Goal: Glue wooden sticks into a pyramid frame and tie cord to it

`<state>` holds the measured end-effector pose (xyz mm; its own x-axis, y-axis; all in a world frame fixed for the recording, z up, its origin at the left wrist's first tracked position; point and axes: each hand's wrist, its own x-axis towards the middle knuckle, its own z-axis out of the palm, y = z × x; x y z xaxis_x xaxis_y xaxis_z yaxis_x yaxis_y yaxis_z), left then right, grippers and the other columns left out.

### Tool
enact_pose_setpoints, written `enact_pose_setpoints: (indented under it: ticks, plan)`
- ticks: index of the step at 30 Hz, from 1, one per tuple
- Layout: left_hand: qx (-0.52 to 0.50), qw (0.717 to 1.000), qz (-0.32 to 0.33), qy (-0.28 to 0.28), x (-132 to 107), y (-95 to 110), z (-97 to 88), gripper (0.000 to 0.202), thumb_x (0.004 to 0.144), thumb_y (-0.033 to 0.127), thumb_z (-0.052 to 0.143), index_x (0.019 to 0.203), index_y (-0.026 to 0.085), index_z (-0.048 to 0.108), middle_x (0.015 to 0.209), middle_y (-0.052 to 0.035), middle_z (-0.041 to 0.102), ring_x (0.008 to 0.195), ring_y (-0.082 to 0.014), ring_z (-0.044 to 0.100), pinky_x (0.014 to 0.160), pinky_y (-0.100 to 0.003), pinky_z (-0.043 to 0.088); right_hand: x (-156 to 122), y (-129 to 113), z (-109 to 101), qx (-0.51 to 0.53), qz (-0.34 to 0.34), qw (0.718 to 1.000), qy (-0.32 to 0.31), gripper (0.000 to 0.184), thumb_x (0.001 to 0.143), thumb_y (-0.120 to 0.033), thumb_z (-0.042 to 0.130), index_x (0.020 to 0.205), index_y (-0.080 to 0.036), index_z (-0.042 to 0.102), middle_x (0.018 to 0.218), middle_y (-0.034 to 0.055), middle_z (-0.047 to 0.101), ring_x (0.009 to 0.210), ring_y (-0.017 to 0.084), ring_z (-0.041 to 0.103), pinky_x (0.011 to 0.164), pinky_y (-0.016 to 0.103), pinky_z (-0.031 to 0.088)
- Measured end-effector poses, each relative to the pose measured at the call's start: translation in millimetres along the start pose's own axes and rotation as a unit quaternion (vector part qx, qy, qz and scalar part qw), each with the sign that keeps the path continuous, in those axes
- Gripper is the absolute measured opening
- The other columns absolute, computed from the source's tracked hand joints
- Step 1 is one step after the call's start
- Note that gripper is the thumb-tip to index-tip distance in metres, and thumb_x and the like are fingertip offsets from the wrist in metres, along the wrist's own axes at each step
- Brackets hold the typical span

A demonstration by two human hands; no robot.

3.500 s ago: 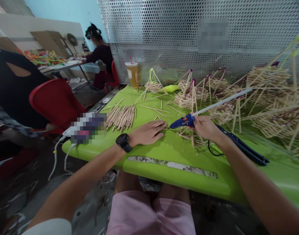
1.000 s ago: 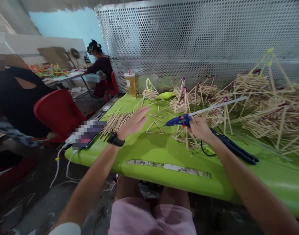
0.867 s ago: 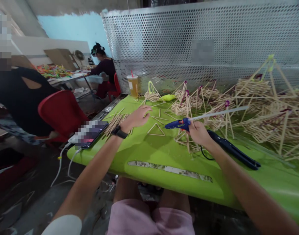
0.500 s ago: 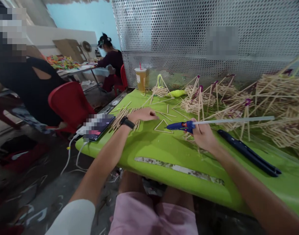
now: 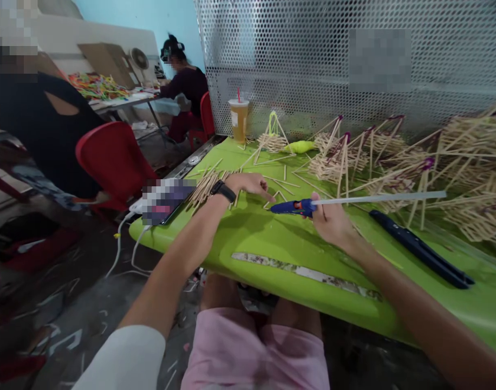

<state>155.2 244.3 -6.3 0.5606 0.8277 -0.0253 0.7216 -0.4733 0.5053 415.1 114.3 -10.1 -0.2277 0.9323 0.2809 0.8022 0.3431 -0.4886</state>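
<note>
My right hand [image 5: 332, 221] is closed round a blue glue gun [image 5: 292, 207], its nozzle pointing left just above the green table [image 5: 272, 244]. A long pale glue stick [image 5: 378, 198] juts out of the gun's back to the right. My left hand [image 5: 248, 184], with a black watch on the wrist, hovers low between a pile of loose wooden sticks [image 5: 205, 185] and a small stick triangle [image 5: 275, 196]. Its fingers are drawn together; what they hold is not clear. The triangle is partly hidden by the hand and the gun's nozzle.
Stick structures [image 5: 345, 157] crowd the table's back and right. A black folded tool [image 5: 418, 249] lies at right, a phone [image 5: 169, 196] with cables at the left corner, an iced drink cup [image 5: 239, 119] at the back. A red chair [image 5: 110, 162] and a seated person [image 5: 40, 135] are left.
My left hand left the triangle, reached over to the stick pile, and has come back towards the triangle with fingers drawn in. The glue gun stayed in my right hand.
</note>
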Motion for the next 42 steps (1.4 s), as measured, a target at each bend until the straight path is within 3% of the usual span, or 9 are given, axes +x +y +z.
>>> enact_pose_setpoints:
  ticks: [7, 12, 16, 20, 22, 26, 29, 36, 42]
  plan:
    - [0.009, 0.998, -0.026, -0.062, 14, -8, 0.5, 0.039, 0.097, 0.051, 0.074, 0.116, 0.017, 0.074, 0.116, -0.0088, 0.075, 0.1, -0.0245, 0.069, 0.088, -0.038, 0.057, 1, 13, -2, 0.051, 0.017, 0.997, 0.049, 0.074, 0.105, -0.076, 0.028, 0.069, -0.023, 0.067, 0.06, 0.0085, 0.063, 0.049, 0.02, 0.052, 0.053, 0.036, 0.043]
    - [0.055, 0.995, -0.017, -0.081, 14, -9, -6.6, 0.046, 0.099, 0.058, 0.059, 0.115, 0.016, 0.07, 0.113, -0.0121, 0.076, 0.092, -0.0229, 0.065, 0.081, -0.033, 0.048, 7, 22, -19, 0.04, 0.104, 0.991, 0.074, 0.085, 0.101, -0.083, 0.023, 0.064, -0.022, 0.069, 0.052, 0.0065, 0.057, 0.044, 0.019, 0.049, 0.051, 0.036, 0.04]
    - [0.087, 0.995, -0.021, -0.05, 3, -2, -3.1, 0.054, 0.108, 0.051, 0.038, 0.135, 0.013, 0.065, 0.142, -0.0193, 0.068, 0.121, -0.0297, 0.066, 0.102, -0.039, 0.05, 24, 22, -30, -0.014, 0.135, 0.987, 0.084, 0.078, 0.108, -0.067, 0.022, 0.065, -0.024, 0.071, 0.052, 0.0087, 0.058, 0.05, 0.025, 0.056, 0.063, 0.041, 0.048]
    - [0.11, 0.987, -0.089, -0.075, -13, 20, 14.9, 0.078, 0.108, 0.061, 0.029, 0.166, 0.009, 0.039, 0.179, -0.0236, 0.027, 0.164, -0.0423, 0.029, 0.126, -0.058, 0.036, 53, 24, -28, -0.084, 0.086, 0.99, 0.071, 0.065, 0.111, -0.046, 0.029, 0.061, -0.025, 0.065, 0.058, 0.013, 0.061, 0.07, 0.032, 0.067, 0.089, 0.049, 0.051]
    - [0.106, 0.987, -0.11, -0.057, -23, 35, 29.5, 0.087, 0.107, 0.067, 0.027, 0.167, 0.005, 0.037, 0.179, -0.0264, 0.025, 0.165, -0.0461, 0.026, 0.127, -0.063, 0.034, 65, 27, -25, -0.104, 0.065, 0.99, 0.07, 0.06, 0.111, -0.04, 0.033, 0.063, -0.023, 0.065, 0.062, 0.0148, 0.064, 0.078, 0.034, 0.07, 0.096, 0.051, 0.05]
    - [0.135, 0.988, -0.031, 0.07, -51, 58, 63.2, 0.078, 0.11, 0.058, 0.021, 0.161, 0.004, 0.043, 0.166, -0.0296, 0.046, 0.156, -0.0455, 0.043, 0.124, -0.064, 0.038, 74, 35, -18, -0.131, 0.064, 0.984, 0.104, 0.052, 0.109, -0.034, 0.034, 0.073, -0.019, 0.069, 0.068, 0.0181, 0.067, 0.087, 0.038, 0.072, 0.098, 0.057, 0.051]
    - [0.146, 0.983, 0.021, 0.11, -71, 66, 80.7, 0.074, 0.112, 0.058, 0.021, 0.159, 0.007, 0.047, 0.155, -0.0259, 0.057, 0.146, -0.04, 0.054, 0.122, -0.056, 0.042, 70, 39, -13, -0.096, 0.07, 0.988, 0.097, 0.059, 0.111, -0.035, 0.029, 0.07, -0.021, 0.069, 0.066, 0.0161, 0.066, 0.086, 0.035, 0.072, 0.101, 0.054, 0.051]
    - [0.151, 0.981, 0.077, 0.089, -75, 70, 83.0, 0.076, 0.112, 0.063, 0.023, 0.162, 0.01, 0.045, 0.173, -0.0213, 0.04, 0.163, -0.0363, 0.035, 0.135, -0.055, 0.024, 70, 52, -1, -0.081, 0.04, 0.993, 0.072, 0.065, 0.11, -0.038, 0.026, 0.079, -0.016, 0.079, 0.063, 0.0138, 0.063, 0.074, 0.032, 0.069, 0.096, 0.053, 0.054]
    - [0.151, 0.981, 0.093, 0.076, -66, 66, 85.1, 0.07, 0.113, 0.059, 0.026, 0.162, 0.013, 0.046, 0.173, -0.0183, 0.042, 0.164, -0.0315, 0.034, 0.137, -0.052, 0.023, 68, 50, -3, -0.071, 0.034, 0.996, 0.05, 0.065, 0.11, -0.037, 0.025, 0.082, -0.017, 0.08, 0.064, 0.015, 0.065, 0.078, 0.035, 0.071, 0.098, 0.058, 0.054]
